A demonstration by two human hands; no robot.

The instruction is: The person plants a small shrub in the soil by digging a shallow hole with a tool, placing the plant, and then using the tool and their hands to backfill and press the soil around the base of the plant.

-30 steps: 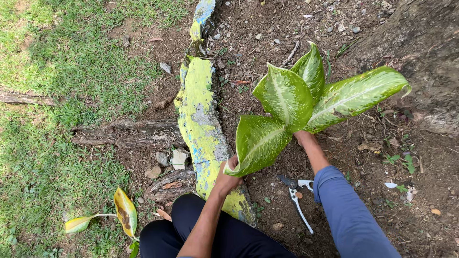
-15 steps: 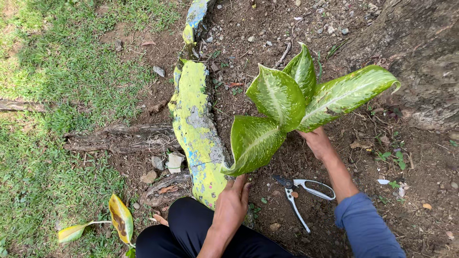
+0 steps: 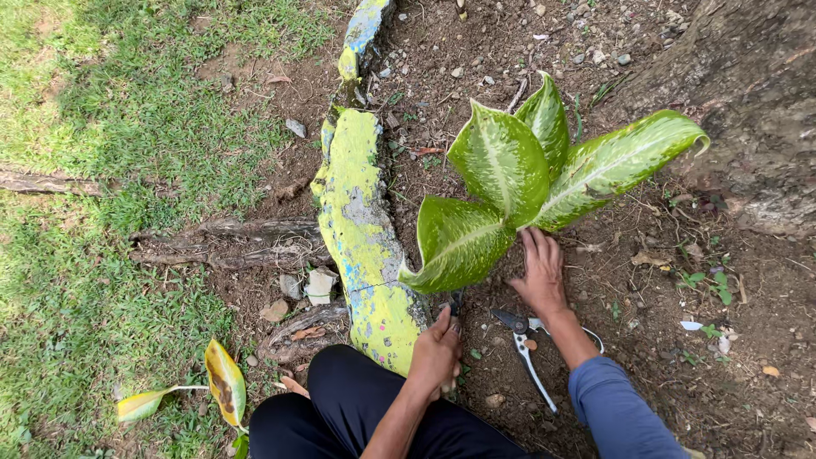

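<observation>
A plant with broad green-and-cream mottled leaves [image 3: 501,170] stands in bare soil. My right hand [image 3: 540,276] lies flat on the soil at its base, fingers apart, partly under the lowest leaves. My left hand [image 3: 436,350] is curled beside my knee, just below the drooping front leaf [image 3: 455,242]. A short dark object [image 3: 456,303] sticks out above its fingers; what it is cannot be made out. Pruning shears [image 3: 527,344] with white handles lie on the ground between my two forearms.
A yellow-painted, flaking stone curb [image 3: 361,229] runs along the left of the plant. Grass [image 3: 110,127] lies beyond it, with a fallen yellow leaf [image 3: 223,382]. A tree trunk [image 3: 756,93] rises at the right. Roots [image 3: 229,242] and small stones lie about.
My left hand has let go of the front leaf's base and dropped toward my knee. My right hand has come out from under the leaves and spread on the soil.
</observation>
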